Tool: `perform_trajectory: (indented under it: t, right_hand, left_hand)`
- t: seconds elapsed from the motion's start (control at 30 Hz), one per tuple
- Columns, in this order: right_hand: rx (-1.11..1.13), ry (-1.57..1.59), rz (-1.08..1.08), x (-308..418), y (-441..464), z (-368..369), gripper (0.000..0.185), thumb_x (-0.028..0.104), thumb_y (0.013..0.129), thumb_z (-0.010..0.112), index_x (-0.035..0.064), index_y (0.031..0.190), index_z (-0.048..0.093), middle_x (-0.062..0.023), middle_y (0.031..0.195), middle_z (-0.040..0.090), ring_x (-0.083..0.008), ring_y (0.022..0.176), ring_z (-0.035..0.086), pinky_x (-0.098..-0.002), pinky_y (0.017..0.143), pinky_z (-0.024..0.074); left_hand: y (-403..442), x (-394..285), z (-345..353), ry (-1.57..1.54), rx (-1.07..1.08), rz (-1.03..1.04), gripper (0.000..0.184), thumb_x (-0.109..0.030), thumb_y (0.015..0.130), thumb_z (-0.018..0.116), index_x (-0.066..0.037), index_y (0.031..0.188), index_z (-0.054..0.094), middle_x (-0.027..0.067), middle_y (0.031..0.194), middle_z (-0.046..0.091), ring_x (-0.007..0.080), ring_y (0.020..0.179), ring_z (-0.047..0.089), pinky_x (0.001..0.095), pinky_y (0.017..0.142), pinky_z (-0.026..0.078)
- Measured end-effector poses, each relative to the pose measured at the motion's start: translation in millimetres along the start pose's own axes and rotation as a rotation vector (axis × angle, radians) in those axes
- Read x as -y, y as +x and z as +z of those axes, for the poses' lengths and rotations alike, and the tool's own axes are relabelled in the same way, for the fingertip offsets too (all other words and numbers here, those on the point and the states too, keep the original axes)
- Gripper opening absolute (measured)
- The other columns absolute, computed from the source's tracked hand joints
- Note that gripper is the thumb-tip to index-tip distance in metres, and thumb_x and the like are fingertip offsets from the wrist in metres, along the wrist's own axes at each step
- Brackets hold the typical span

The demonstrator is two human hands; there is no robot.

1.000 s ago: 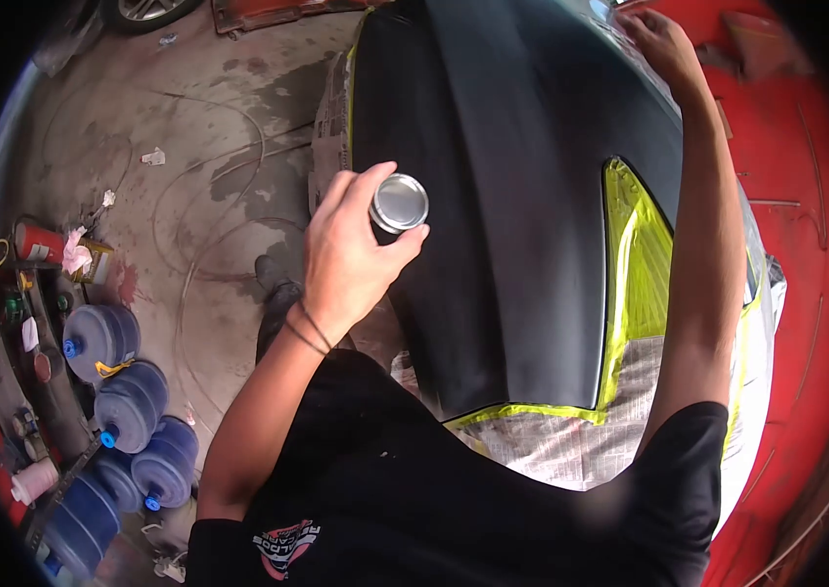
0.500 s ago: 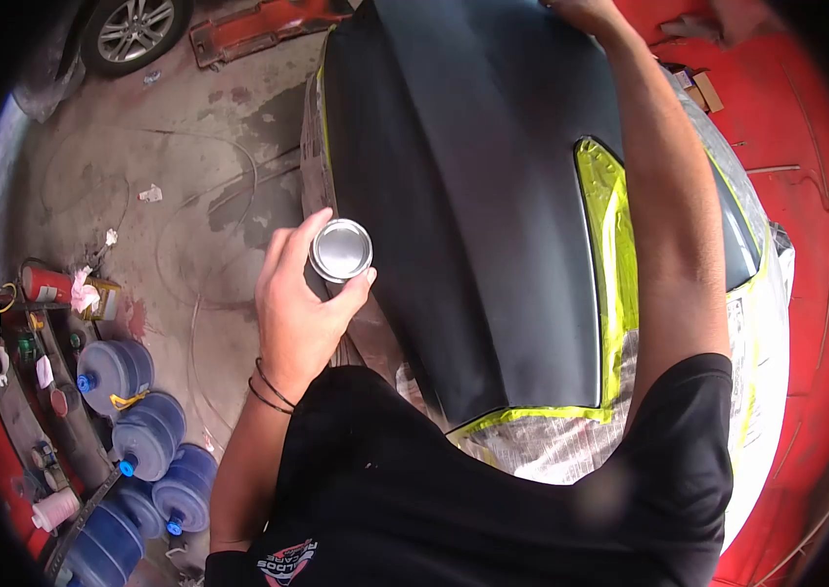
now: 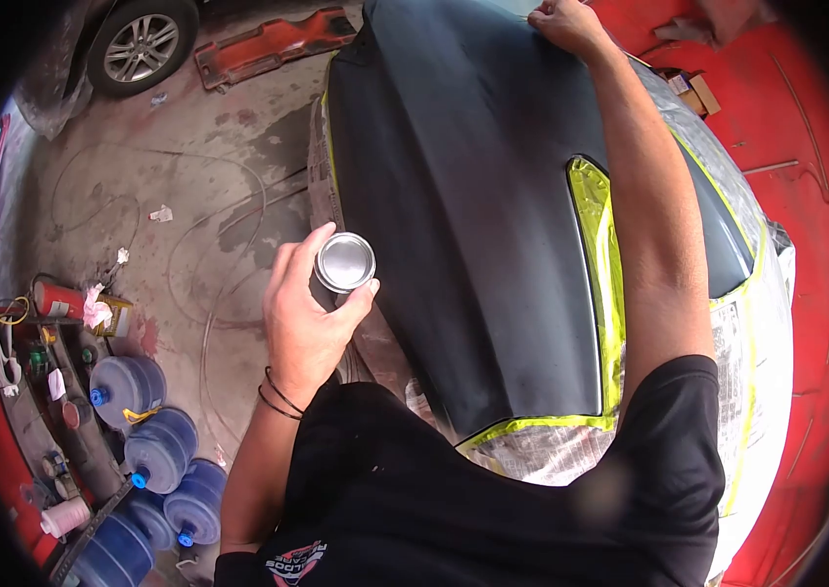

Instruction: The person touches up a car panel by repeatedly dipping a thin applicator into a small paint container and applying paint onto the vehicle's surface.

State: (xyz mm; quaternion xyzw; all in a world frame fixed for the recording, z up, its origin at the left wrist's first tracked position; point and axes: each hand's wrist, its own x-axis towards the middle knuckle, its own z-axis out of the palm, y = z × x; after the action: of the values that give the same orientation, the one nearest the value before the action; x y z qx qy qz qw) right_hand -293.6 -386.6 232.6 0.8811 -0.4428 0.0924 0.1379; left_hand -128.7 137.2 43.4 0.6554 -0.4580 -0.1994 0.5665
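A small round can with a silvery lid (image 3: 345,262) is gripped between the thumb and fingers of my left hand (image 3: 307,308), beside the left edge of a dark, matte car panel (image 3: 473,225). My right hand (image 3: 568,26) reaches to the far edge of that panel, its fingers bent together; whatever they hold is too small to make out. Yellow-green tape (image 3: 598,254) and printed masking paper (image 3: 542,452) border the panel.
Several blue water jugs (image 3: 158,448) lie at the lower left, near a red can (image 3: 57,301) and a pink roll (image 3: 64,518). A hose (image 3: 260,210) curls over the floor. A car wheel (image 3: 141,47) and a red creeper (image 3: 277,44) are at the upper left.
The view has shifted, showing more of the wheel and creeper. My left hand with the can has moved lower and leftward in view. My right hand has moved leftward along the panel's far side.
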Motion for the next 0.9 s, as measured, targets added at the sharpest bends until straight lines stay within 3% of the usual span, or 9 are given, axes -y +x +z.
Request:
perform_trajectory:
  t: [0.07, 0.17, 0.77, 0.87, 0.9]
  right_hand:
    - [-0.004, -0.031, 0.007, 0, 0, 0, 0.035, 0.029, 0.095, 0.074, -0.0028, 0.101, 0.087, -0.0293, 0.103, 0.085, -0.0453, 0.099, 0.083, -0.0535, 0.092, 0.0651]
    - [0.008, -0.016, 0.041, 4, -3, -1, 0.035, 0.030, 0.095, 0.074, -0.0016, 0.104, 0.087, -0.0286, 0.105, 0.085, -0.0448, 0.102, 0.083, -0.0529, 0.093, 0.0653]
    - [0.032, -0.100, 0.032, 7, -3, -1, 0.038, 0.032, 0.096, 0.073, -0.0006, 0.108, 0.089, -0.0286, 0.110, 0.086, -0.0457, 0.108, 0.083, -0.0538, 0.098, 0.0656]
    - [-0.010, -0.020, 0.126, 9, -9, -1, 0.040, 0.033, 0.096, 0.074, 0.0002, 0.113, 0.088, -0.0283, 0.114, 0.086, -0.0460, 0.110, 0.083, -0.0536, 0.100, 0.0654]
    - [0.016, -0.180, -0.003, -12, 7, 8, 0.040, 0.033, 0.097, 0.074, 0.0003, 0.113, 0.088, -0.0276, 0.114, 0.086, -0.0456, 0.110, 0.083, -0.0536, 0.099, 0.0654]
  left_hand:
    - [1, 0, 0, -0.001, 0.000, 0.004, 0.073, -0.007, 0.084, 0.101, -0.002, 0.151, 0.073, 0.0151, 0.124, 0.076, 0.0339, 0.116, 0.078, 0.0457, 0.102, 0.062]
    - [3, -3, -2, -0.014, 0.007, -0.028, 0.071, -0.005, 0.086, 0.097, -0.001, 0.153, 0.074, 0.0119, 0.122, 0.075, 0.0267, 0.115, 0.075, 0.0413, 0.107, 0.060]
    - [5, -5, -7, -0.002, 0.007, -0.042, 0.071, -0.006, 0.087, 0.097, -0.002, 0.153, 0.074, 0.0108, 0.123, 0.075, 0.0251, 0.116, 0.075, 0.0398, 0.108, 0.059]
    - [2, -6, -10, -0.013, -0.005, -0.049, 0.070, -0.006, 0.087, 0.097, -0.002, 0.153, 0.074, 0.0105, 0.123, 0.075, 0.0248, 0.116, 0.074, 0.0399, 0.108, 0.058]
    - [2, -5, -11, 0.000, -0.003, -0.032, 0.070, -0.005, 0.088, 0.097, -0.002, 0.154, 0.074, 0.0101, 0.123, 0.075, 0.0238, 0.117, 0.074, 0.0392, 0.108, 0.058]
